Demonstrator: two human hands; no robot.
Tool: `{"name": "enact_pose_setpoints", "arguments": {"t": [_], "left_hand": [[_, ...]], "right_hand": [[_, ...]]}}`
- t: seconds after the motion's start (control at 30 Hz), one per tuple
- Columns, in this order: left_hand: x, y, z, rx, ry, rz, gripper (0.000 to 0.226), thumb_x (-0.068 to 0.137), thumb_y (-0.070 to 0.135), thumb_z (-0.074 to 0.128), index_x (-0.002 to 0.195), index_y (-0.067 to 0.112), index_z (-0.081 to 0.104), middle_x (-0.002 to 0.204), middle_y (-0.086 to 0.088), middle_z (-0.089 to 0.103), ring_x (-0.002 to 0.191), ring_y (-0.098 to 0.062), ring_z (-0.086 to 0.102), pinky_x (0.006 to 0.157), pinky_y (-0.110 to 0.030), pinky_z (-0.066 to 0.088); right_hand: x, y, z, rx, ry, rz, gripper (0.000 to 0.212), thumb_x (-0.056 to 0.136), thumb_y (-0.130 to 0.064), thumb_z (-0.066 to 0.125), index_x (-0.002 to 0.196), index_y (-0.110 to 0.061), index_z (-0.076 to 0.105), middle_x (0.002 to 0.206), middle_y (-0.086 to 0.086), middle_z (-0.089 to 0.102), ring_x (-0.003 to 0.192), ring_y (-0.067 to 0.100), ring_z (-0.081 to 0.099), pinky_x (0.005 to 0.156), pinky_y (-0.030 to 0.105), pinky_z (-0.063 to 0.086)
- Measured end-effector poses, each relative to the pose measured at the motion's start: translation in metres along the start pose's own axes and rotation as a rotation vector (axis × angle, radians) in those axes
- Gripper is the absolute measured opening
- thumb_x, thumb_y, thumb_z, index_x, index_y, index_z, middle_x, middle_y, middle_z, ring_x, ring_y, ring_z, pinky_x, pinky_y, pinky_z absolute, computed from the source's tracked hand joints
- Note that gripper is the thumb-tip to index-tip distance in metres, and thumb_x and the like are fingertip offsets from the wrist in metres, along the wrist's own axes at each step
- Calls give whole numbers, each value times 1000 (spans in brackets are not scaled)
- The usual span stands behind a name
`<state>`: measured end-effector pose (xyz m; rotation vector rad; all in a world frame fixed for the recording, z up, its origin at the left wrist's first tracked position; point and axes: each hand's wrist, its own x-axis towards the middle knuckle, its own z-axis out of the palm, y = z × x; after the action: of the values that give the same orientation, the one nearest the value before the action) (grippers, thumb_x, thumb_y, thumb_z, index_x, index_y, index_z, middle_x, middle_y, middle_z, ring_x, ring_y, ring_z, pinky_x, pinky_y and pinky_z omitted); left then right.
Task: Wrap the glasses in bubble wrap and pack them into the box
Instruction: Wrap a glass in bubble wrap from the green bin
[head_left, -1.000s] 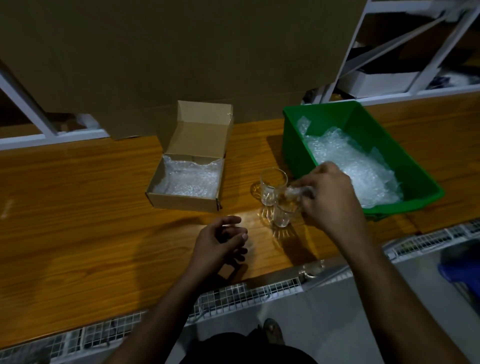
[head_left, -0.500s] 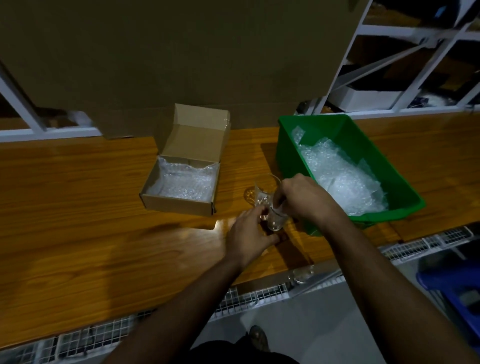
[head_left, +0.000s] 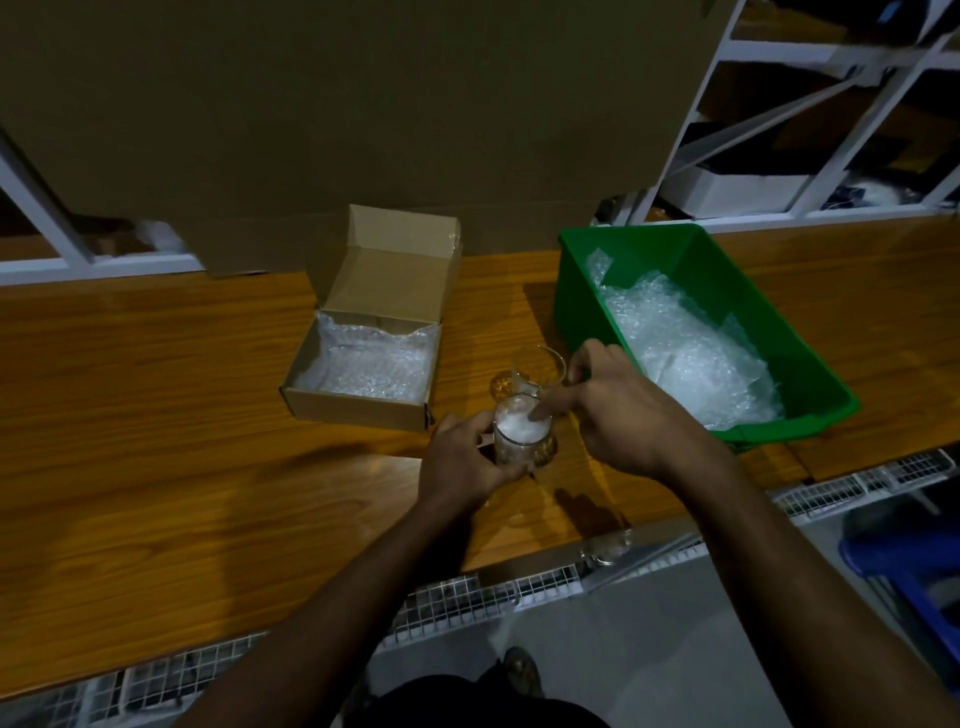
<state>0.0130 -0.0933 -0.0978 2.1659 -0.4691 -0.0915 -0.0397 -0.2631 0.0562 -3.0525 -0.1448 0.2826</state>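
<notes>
Two clear glasses stand on the wooden table between the box and the green bin. My left hand (head_left: 467, 462) grips the nearer glass (head_left: 519, 449) around its side. A white wad of bubble wrap (head_left: 514, 428) fills the mouth of that glass. My right hand (head_left: 623, 421) reaches over it, its index fingertip pressing on the wad. The second glass (head_left: 537, 366) stands empty just behind, touching or nearly touching the first. The open cardboard box (head_left: 358, 413) sits to the left, lined with bubble wrap, its lid up.
A green plastic bin (head_left: 800, 421) at the right holds loose bubble wrap sheets (head_left: 685, 353). A large cardboard sheet stands behind the table (head_left: 156, 415). White shelving is at the back right. The table's near edge has a wire mesh strip.
My left hand has come up from the table and closed round the nearer glass. My right hand has pushed the bubble wrap piece it carried down into that glass.
</notes>
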Motion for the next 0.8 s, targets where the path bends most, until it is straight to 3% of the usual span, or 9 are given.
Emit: {"name": "enact_pose_setpoints", "arguments": {"t": [0.1,0.2,0.37,0.47,0.6,0.8], "left_hand": [[-1,-13,-9,-1,-51,30,65,60,48,89,119,33,68,95,3,58,92,-15,54,68,-18,40],[-3,-20,-13,-42,-80,37,65,55,63,78,114,39,69,95,2,60,92,-13,53,71,-24,45],[-6,-23,-14,-130,-82,35,61,53,64,77,111,49,67,100,1,66,93,-11,56,72,-20,42],[-8,-22,-14,-124,-78,44,59,56,62,72,113,49,65,102,-2,65,93,-10,51,68,-13,33],[-8,-27,-12,-85,-76,69,62,60,61,70,119,40,67,103,-3,65,93,-11,49,67,-11,29],[-11,-29,-12,-53,-64,58,59,65,43,86,121,38,68,98,-3,58,90,-11,49,65,-10,29]], "right_hand": [[-1,-15,3,-1,-186,45,66,89,-4,60,138,-47,52,120,0,30,107,17,33,93,35,44],[7,-26,7,26,-293,77,62,92,-13,64,141,-48,49,137,6,30,122,27,40,102,42,43],[20,-39,12,-73,-398,121,64,92,-10,63,143,-45,48,149,12,20,133,37,37,107,46,44],[27,-49,15,-131,-485,166,67,92,-11,63,148,-42,42,158,17,14,133,39,45,103,45,49],[30,-55,21,-180,-483,151,66,91,-23,66,150,-36,40,151,16,33,127,34,51,99,45,51],[6,-50,2,-125,-465,92,73,93,-27,64,150,-54,28,151,10,38,132,33,47,99,40,48]]}}
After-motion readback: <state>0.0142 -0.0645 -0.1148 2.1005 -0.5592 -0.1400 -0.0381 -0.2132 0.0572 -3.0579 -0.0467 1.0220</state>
